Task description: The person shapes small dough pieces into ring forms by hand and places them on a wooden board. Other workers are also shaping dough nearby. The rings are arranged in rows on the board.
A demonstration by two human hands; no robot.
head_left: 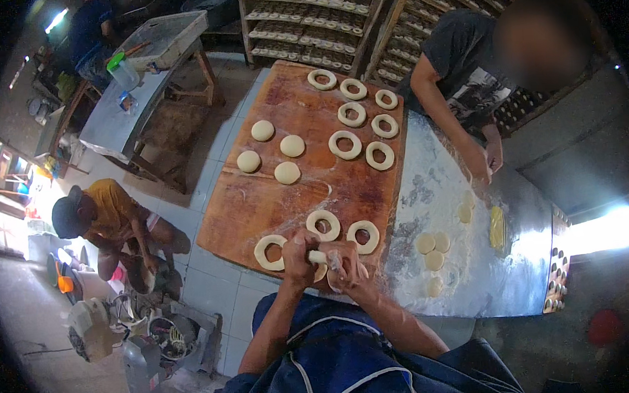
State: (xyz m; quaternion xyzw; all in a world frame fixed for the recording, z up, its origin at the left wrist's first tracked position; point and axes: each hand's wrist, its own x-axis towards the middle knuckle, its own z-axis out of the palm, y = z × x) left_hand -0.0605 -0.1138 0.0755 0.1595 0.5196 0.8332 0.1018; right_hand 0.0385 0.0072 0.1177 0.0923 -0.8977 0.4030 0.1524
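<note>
Over the near edge of a wooden board [259,221], my left hand [299,258] and my right hand [344,264] are close together, fingers curled round a pale piece of dough [317,256]. Its ends are hidden in my fingers. Just beneath them, part of another pale dough piece [320,272] shows. Three dough rings lie around my hands: a left ring [261,254], a middle ring [322,214] and a right ring [374,236]. Farther up the board are several round dough pieces [262,131] and, at the far right, several more rings [343,135].
To the right, a co-worker [458,82] handles something at a floured metal table [411,284] bearing flat dough rounds [434,261] and a yellow block [497,229]. Racks of rings [305,15] stand behind. On the left, a person [109,214] crouches near machinery [141,358].
</note>
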